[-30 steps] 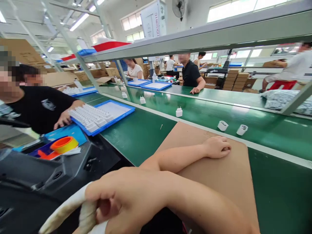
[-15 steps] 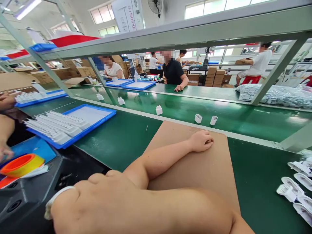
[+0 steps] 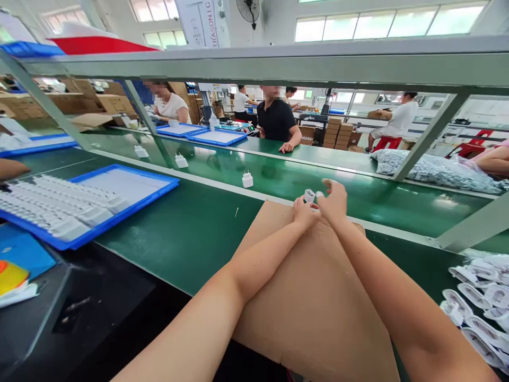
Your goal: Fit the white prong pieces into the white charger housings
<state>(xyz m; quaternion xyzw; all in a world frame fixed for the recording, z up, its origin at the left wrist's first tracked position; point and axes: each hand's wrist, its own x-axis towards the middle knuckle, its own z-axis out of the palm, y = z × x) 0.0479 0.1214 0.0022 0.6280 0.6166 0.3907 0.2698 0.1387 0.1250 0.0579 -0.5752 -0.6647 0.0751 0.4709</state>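
Observation:
My left hand (image 3: pixel 305 214) reaches over the far end of a brown cardboard sheet (image 3: pixel 314 286). Its fingers close around the lower part of a small white charger housing (image 3: pixel 309 195), whose open top shows dark parts inside. Just to the right, my right hand (image 3: pixel 334 200) is raised over the belt edge with its fingers apart. A white cover sits on its thumb tip, close to the housing. Whatever lies behind the right hand is hidden. Farther left on the green belt stands a white charger (image 3: pixel 247 180) with its pins up.
A blue tray (image 3: pixel 159 183) with rows of white chargers lies at left. White oval frames (image 3: pixel 477 313) are piled at right. Metal posts (image 3: pixel 431 135) hold up a shelf (image 3: pixel 254 66) above the belt. Co-workers (image 3: pixel 276 119) sit across it. A bystander's arm (image 3: pixel 11 168) shows at far left.
My right hand has swung from the near left foreground out to the belt. My left hand has moved left to the housing. The view has turned slightly right.

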